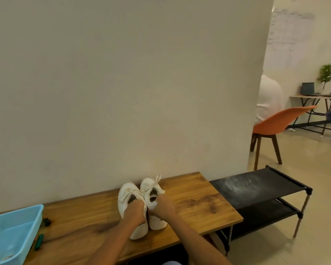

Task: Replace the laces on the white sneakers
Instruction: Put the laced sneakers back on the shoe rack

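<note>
On wooden table [199, 203], each hand [134, 212] [163, 207] gripping one white sneaker [126, 194] [151, 188].

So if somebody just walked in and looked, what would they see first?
Probably the two white sneakers side by side in the middle of the wooden table, toes towards the wall. The left hand grips the left shoe and the right hand grips the right one at their openings. Next come the light blue tub at the table's left end and the orange chair far off on the right.
</note>
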A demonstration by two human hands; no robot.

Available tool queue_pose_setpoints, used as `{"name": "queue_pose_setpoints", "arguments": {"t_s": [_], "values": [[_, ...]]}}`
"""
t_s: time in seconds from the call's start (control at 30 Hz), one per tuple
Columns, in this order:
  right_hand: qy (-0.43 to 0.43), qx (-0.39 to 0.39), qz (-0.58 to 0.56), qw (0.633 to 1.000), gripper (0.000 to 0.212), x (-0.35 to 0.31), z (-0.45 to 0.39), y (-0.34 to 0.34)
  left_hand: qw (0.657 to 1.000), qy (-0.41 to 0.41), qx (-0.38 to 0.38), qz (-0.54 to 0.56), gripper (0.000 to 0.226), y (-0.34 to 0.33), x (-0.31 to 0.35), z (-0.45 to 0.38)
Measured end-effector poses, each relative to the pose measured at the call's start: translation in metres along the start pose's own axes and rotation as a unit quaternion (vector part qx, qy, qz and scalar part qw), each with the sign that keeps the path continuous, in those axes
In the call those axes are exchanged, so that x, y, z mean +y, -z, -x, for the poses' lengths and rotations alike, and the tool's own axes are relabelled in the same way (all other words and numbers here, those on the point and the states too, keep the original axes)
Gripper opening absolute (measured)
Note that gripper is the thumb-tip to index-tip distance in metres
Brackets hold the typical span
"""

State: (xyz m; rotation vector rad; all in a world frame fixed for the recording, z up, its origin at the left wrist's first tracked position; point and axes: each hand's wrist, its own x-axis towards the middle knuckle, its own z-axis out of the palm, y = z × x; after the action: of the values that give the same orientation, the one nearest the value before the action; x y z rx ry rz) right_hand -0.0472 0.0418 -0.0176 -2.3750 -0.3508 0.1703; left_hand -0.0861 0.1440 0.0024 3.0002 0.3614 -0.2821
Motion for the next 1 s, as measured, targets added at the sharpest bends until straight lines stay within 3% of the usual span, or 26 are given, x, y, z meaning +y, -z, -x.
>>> {"name": "queue_pose_setpoints", "arguments": {"t_s": [0.07,0.17,0.33,0.43,0.53,0.7,1.0], "values": [[0.025,0.033,-0.006,0.999,0.045,0.009,0.004,0.03,0.999,-0.018,0.028,0.043,0.042,0.004,0.029,0.007],[0.001,0.07,0.054,0.996,0.049,0.037,0.007,0.092,0.99,-0.072,0.067,0.102,0.029,0.014,0.088,0.006],[-0.087,0.101,0.093,0.987,0.038,0.091,0.015,0.197,0.969,-0.197,0.072,0.129,0.031,0.025,0.206,-0.022],[-0.097,0.153,0.102,0.978,0.023,0.128,0.021,0.244,0.956,-0.243,0.072,0.15,0.026,0.021,0.271,-0.037],[-0.131,0.155,0.1,0.974,0.024,0.18,0.006,0.274,0.947,-0.271,0.076,0.154,0.026,0.012,0.325,-0.057],[-0.185,0.147,0.118,0.964,0.056,0.259,-0.04,0.292,0.945,-0.281,0.064,0.154,0.025,-0.018,0.381,-0.104],[-0.23,0.092,0.141,0.958,0.063,0.354,-0.083,0.244,0.954,-0.267,0.006,0.135,0.034,-0.094,0.403,-0.165]]}}
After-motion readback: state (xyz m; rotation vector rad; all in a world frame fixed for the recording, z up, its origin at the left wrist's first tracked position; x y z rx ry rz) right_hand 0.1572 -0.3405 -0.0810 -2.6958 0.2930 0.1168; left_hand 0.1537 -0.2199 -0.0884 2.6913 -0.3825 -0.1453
